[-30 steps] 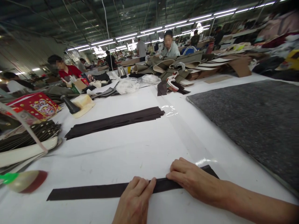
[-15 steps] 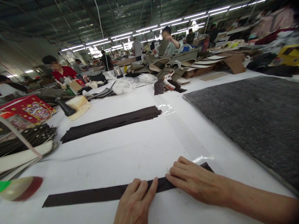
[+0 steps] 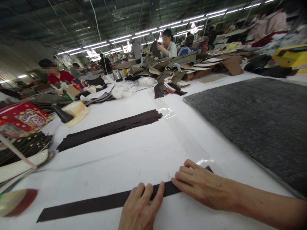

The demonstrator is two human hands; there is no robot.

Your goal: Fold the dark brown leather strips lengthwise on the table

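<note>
A long dark brown strip (image 3: 96,205) lies flat on the white table (image 3: 134,156), running from the lower left to the lower middle. My left hand (image 3: 140,207) rests on the strip near its middle, fingers stretched out flat. My right hand (image 3: 199,185) presses on the strip's right part, fingers extended and lying flat, covering most of that end. Farther back on the table sits a stack of similar dark strips (image 3: 109,128).
A grey felt mat (image 3: 254,118) covers the table's right side. At the left edge lie a bundle of dark straps (image 3: 24,147), a red printed box (image 3: 24,116) and a mallet (image 3: 59,113). Folded olive fabric pieces (image 3: 168,68) pile up at the back. Several other people work at distant tables.
The view has shifted left and down a little. My two hands stay pressed on the strip, with the left hand's fingers spread slightly more along it.
</note>
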